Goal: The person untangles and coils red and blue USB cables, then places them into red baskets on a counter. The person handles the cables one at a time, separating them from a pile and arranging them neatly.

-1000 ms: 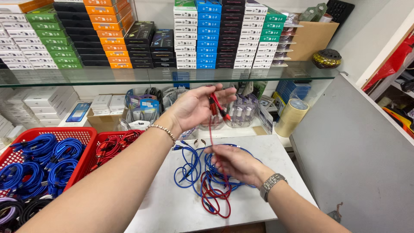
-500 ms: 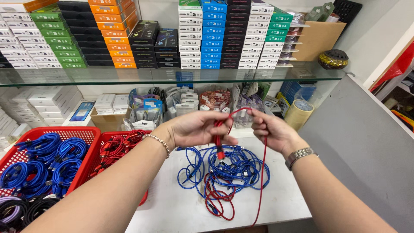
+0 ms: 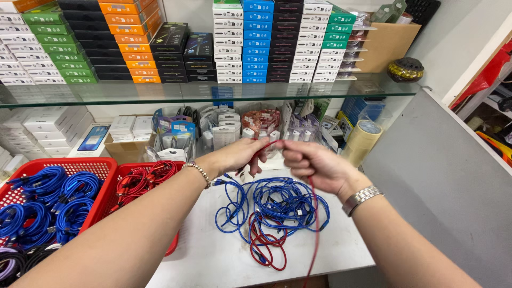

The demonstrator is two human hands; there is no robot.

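My left hand (image 3: 241,155) and my right hand (image 3: 312,164) meet above the white table (image 3: 213,256), both gripping one red cable (image 3: 316,224). A short stretch of it runs between the hands, and the rest hangs down from my right hand past the table's front edge. Below the hands lies a loose tangle of blue cables (image 3: 277,205) with a red cable loop (image 3: 266,242) in it. A bracelet is on my left wrist and a metal watch on my right.
At the left stand a red basket of coiled blue cables (image 3: 48,197) and a red basket of red cables (image 3: 141,181). A glass shelf (image 3: 213,90) carries stacked boxes. Packaged goods and a tape roll (image 3: 362,141) sit behind. A grey panel (image 3: 442,181) rises at the right.
My hands have come together. The right hand rose from the cable pile to the left hand, and the red cable now hangs from it.
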